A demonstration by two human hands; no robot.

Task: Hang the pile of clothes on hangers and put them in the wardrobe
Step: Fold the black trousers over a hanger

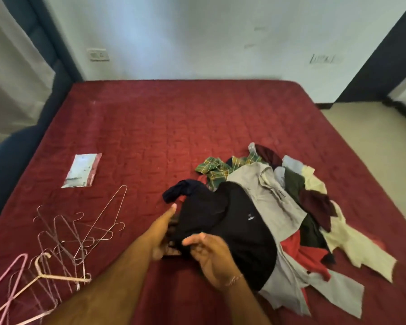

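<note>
A pile of clothes lies crumpled on the right half of a bed covered in a dark red quilted spread with a stitched grid pattern. Visible fabrics include a green plaid shirt, a grey knit garment, maroon, cream, red and pale blue pieces. A black shirt with a small white chest logo lies on the pile's near-left edge.

The left hand reaches under the black shirt's edge, thumb extended; its fingers are hidden by the cloth, so their state cannot be determined. The right hand pinches the black shirt's hem, fingers curled; a thin chain bracelet circles its wrist.

On the bed's near-left, well apart from the pile, lies a tangled heap of thin wire hangers beside pink plastic hangers. Farther back lies a flat, rectangular plastic packet.
</note>
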